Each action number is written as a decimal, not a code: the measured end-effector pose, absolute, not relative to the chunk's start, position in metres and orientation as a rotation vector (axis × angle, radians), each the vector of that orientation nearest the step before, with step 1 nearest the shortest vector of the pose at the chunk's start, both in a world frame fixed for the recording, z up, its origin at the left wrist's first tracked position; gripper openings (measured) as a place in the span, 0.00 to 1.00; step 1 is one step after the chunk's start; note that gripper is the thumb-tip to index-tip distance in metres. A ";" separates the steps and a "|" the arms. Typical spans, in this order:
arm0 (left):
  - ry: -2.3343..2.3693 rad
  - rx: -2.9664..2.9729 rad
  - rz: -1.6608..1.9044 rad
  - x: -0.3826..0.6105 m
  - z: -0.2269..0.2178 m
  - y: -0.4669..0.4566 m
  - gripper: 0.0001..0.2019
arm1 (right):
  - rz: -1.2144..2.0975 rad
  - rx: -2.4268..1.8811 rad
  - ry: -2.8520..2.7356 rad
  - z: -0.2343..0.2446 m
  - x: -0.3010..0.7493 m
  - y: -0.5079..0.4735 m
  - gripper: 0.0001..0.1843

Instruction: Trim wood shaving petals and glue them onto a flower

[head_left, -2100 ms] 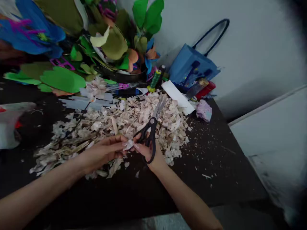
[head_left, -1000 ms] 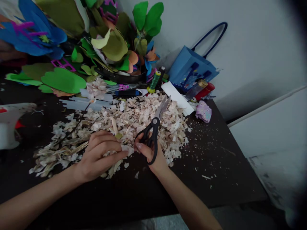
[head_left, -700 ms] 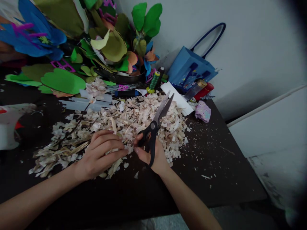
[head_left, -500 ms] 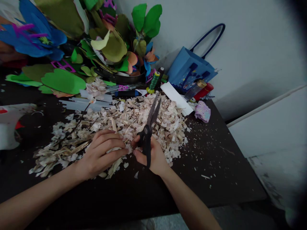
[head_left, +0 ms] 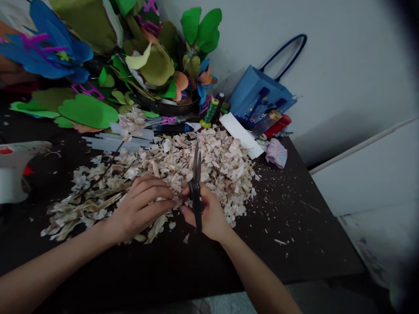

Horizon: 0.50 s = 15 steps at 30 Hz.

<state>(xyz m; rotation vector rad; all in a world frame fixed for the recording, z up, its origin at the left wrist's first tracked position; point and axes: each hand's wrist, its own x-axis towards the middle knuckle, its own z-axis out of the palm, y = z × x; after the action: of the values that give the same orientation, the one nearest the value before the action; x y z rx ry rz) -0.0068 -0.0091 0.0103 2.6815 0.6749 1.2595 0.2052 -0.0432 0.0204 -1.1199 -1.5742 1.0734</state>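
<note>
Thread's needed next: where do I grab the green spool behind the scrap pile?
Pinch the green spool across its wound middle, coming down from the left. It stands tilted on its yellow base behind the scrap pile, and a dark spool crowds its right side, so the left looks freer.

Edge-on scissors (head_left: 197, 168) above right hand (head_left: 211, 213): blade gap unreadable, handle loops buried in the fingers. Whatever left hand (head_left: 140, 207) fingertips press is hidden among paper scraps (head_left: 222, 163). Far left of it, white object (head_left: 13, 174) cropped by the edge. Corner right of both hands blurs dark.
</note>
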 end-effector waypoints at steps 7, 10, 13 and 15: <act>0.665 2.722 1.249 -0.008 0.010 -0.008 0.07 | 1.077 -1.155 -1.617 0.022 0.206 -0.045 0.12; 0.661 2.731 1.232 -0.008 0.010 -0.008 0.07 | 1.031 -1.198 -1.644 0.022 0.205 -0.045 0.12; 0.662 2.738 1.219 -0.008 0.010 -0.008 0.08 | 1.036 -1.203 -1.626 0.021 0.205 -0.044 0.11; 0.666 2.735 1.203 -0.009 0.009 -0.008 0.08 | 1.044 -1.192 -1.607 0.021 0.205 -0.044 0.11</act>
<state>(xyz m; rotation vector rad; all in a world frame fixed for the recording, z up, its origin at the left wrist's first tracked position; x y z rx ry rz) -0.0087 -0.0084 0.0091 2.7353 0.6658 1.2031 0.2051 -0.0441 0.0208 -1.1920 -1.6065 1.0435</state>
